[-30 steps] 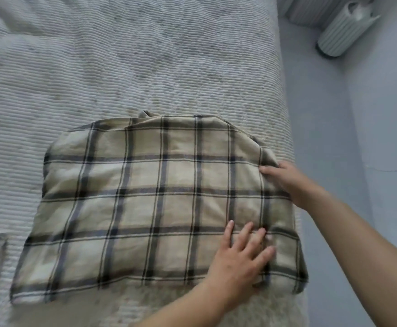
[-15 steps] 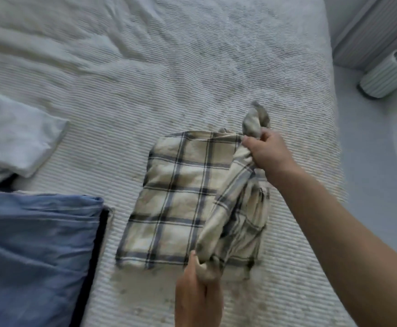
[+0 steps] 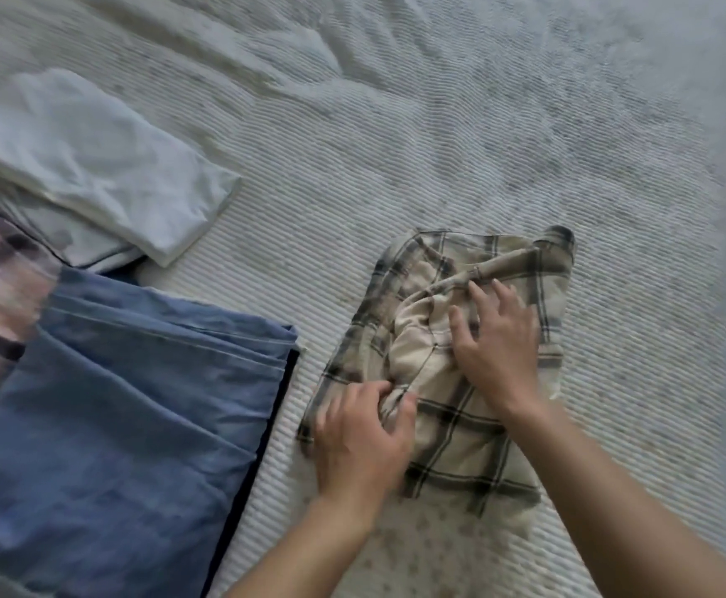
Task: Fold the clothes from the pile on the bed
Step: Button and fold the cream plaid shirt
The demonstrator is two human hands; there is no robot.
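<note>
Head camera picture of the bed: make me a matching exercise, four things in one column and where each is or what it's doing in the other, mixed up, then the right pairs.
Things:
1. plaid shirt
2. blue garment
3. white garment
4. left hand

Descriptions:
A. folded, far left, beyond the blue one
B. pinching a bunch of plaid cloth
C. folded, near left
D. rumpled under both hands

Pairs: 1-D, 2-C, 3-A, 4-B

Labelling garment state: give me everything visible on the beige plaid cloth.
The beige plaid cloth, a soft woven fabric with dark check lines, lies folded into a rough rectangle on the white ribbed bedcover, its upper middle bunched and creased. The left hand pinches a fold near its left edge; the right hand presses spread fingers on the bunched part. It lies apart from the blue folded fabric.
</note>
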